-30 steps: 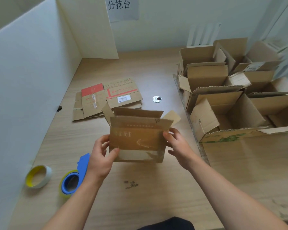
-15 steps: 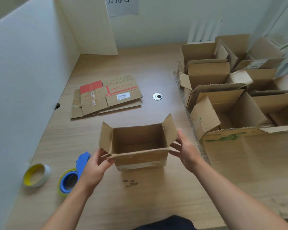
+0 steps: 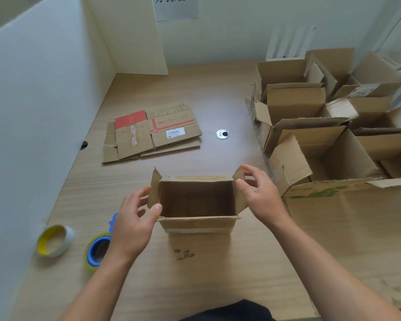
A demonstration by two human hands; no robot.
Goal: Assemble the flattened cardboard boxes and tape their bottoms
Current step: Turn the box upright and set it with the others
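The left hand [image 3: 134, 218] pinches the left side flap of the small box [image 3: 197, 224] loosely between thumb and curved fingers. The right hand [image 3: 262, 195] pinches the right side flap the same way. The small box stands upright, top open, on the tabletop [image 3: 218, 274]. The tape dispenser [image 3: 97, 249] and tape roll [image 3: 55, 239] lie to the left. The flattened boxes [image 3: 153, 133] lie behind and the assembled boxes [image 3: 322, 135] stand to the right.
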